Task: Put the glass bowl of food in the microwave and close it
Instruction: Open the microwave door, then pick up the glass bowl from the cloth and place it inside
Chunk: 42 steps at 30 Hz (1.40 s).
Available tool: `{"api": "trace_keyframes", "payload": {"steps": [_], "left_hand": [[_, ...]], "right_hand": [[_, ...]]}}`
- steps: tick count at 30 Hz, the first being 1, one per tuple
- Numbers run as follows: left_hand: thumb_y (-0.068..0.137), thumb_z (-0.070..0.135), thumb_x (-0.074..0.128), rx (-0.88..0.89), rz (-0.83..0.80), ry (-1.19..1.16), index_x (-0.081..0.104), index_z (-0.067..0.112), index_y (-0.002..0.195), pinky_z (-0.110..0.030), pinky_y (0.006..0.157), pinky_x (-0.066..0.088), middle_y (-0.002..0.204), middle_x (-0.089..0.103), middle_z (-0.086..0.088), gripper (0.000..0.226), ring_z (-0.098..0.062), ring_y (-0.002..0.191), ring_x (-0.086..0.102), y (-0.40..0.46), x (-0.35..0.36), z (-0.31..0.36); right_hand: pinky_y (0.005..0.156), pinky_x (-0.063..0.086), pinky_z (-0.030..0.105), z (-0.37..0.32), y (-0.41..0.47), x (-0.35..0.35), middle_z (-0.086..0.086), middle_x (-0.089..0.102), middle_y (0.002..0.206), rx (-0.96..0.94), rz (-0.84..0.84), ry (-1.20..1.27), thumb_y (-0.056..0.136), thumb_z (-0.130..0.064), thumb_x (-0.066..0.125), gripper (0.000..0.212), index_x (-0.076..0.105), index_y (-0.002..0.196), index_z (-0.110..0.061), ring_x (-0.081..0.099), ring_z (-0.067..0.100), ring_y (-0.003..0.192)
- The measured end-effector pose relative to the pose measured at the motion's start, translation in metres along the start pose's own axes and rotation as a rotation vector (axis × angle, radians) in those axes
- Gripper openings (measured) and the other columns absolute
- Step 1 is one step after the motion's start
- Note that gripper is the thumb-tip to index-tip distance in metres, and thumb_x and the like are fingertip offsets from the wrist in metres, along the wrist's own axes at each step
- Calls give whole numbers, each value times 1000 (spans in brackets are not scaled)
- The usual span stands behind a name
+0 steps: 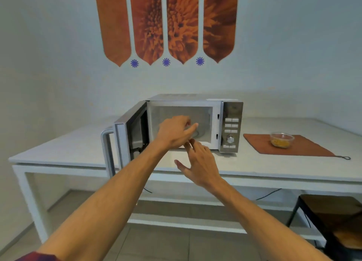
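A silver microwave (231, 112) stands on the white table, its door (125, 141) swung open to the left. The cavity holds no bowl. The glass bowl (282, 139) with yellowish food sits on a brown mat to the right of the microwave, untouched. My left hand (174, 133) is in front of the open cavity, fingers loosely curled, holding nothing. Just below it hovers my right hand (199, 164) over the table's front edge, with fingers spread and empty. Both hands are far left of the bowl.
The brown mat (313, 149) lies at the right of the white table (58, 153), a cord loop at its corner. A dark wooden stool (337, 215) stands at the lower right. A cable hangs under the table. Orange wall art is above.
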State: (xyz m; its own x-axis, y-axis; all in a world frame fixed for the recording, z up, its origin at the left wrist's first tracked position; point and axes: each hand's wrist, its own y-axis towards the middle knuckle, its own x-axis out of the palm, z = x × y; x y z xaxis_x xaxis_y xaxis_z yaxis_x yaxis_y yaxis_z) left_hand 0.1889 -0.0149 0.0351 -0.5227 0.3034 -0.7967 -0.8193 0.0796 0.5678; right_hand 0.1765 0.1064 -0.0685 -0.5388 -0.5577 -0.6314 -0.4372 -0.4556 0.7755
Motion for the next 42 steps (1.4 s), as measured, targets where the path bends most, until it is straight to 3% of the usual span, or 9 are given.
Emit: {"api": "trace_keyframes", "payload": {"steps": [7, 18, 25, 29, 31, 33, 37, 39, 42], "left_hand": [[94, 55, 41, 21, -51, -100, 64, 19, 113, -33, 81, 47, 115, 69, -2, 47, -19, 100, 62, 34, 76, 49], [93, 52, 46, 4, -155, -341, 62, 20, 115, -42, 89, 53, 120, 66, -2, 42, -19, 101, 63, 132, 224, 160], [86, 48, 47, -103, -183, -478, 55, 15, 127, -44, 90, 53, 127, 61, -9, 53, -28, 106, 62, 180, 308, 215], [91, 33, 53, -239, -207, -634, 52, 20, 121, -43, 87, 55, 116, 61, -6, 32, -28, 102, 62, 206, 355, 236], [95, 25, 51, -315, -200, -778, 50, 27, 116, -36, 82, 54, 114, 60, -5, 21, -24, 102, 61, 217, 374, 246], [98, 25, 48, -394, -188, -853, 52, 23, 125, -39, 94, 53, 129, 59, -8, 28, -25, 113, 60, 227, 392, 252], [98, 40, 42, -541, -290, -905, 41, 20, 143, -47, 105, 47, 142, 52, -11, 49, -31, 125, 54, 246, 425, 258], [96, 46, 40, -564, -312, -890, 42, 21, 141, -46, 105, 46, 141, 52, -9, 51, -31, 124, 54, 255, 436, 261], [96, 46, 35, -567, -300, -901, 49, 22, 136, -34, 100, 41, 137, 55, -6, 50, -21, 111, 53, 266, 450, 262]], "right_hand": [[104, 39, 47, 124, -27, -30, 11, 37, 152, 270, -138, -103, 87, -55, 56, 75, 30, 148, -20, 43, 30, 132], [84, 50, 47, 340, -61, -62, 14, 51, 138, 385, -181, -283, 84, -49, 60, 68, 42, 137, -12, 54, 33, 118], [94, 44, 44, 458, -73, -59, 9, 47, 143, 653, -127, 19, 85, -61, 56, 73, 37, 143, -21, 48, 31, 125], [98, 38, 41, 516, -80, -50, 10, 47, 143, 777, -114, 218, 76, -65, 60, 84, 36, 143, -20, 47, 31, 127], [96, 39, 40, 533, -83, -44, 8, 54, 135, 838, -113, 308, 67, -70, 64, 91, 41, 139, -19, 52, 29, 120], [88, 42, 36, 541, -81, -40, 0, 57, 117, 869, -107, 416, 54, -79, 66, 92, 48, 124, -23, 56, 22, 105], [79, 41, 29, 564, -74, -24, -4, 50, 111, 923, -111, 572, 64, -55, 81, 80, 40, 123, -21, 53, 18, 98], [70, 41, 22, 573, -71, -13, -5, 50, 111, 940, -139, 611, 65, -54, 82, 77, 36, 119, -24, 53, 17, 97], [74, 51, 27, 584, -67, 1, 0, 56, 119, 978, -139, 665, 63, -53, 83, 81, 37, 122, -22, 57, 22, 105]]}}
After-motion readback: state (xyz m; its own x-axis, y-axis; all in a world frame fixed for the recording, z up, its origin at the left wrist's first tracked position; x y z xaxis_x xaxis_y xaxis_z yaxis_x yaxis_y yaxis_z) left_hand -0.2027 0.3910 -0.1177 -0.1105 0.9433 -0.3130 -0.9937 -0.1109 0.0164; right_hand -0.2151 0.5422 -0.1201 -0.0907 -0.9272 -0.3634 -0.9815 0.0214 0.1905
